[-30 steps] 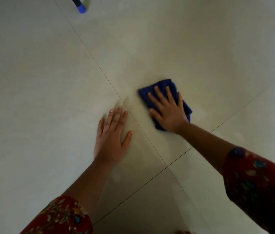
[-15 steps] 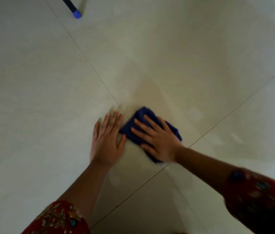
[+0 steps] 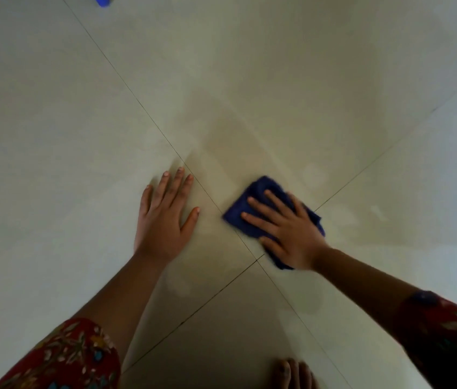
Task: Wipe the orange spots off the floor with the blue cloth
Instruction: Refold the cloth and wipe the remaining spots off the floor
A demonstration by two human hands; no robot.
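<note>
A red flowery sleeve (image 3: 61, 357) showed at the bottom left corner of the floor (image 3: 53, 136). A small blue tip (image 3: 101, 0) poked in at the top edge. The left grip (image 3: 162, 220) lay flat on the floor, its fingers spread, holding nothing. It was just left of where the tile lines (image 3: 256, 259) crossed. The blue cloth (image 3: 235, 219) sat bunched on the floor near that crossing. The right grip (image 3: 286, 228) pressed down flat on it, fingers spread. The floor above the cloth looked a bit yellow and smeary. Toes (image 3: 294, 374) peeked in at the bottom edge.
</note>
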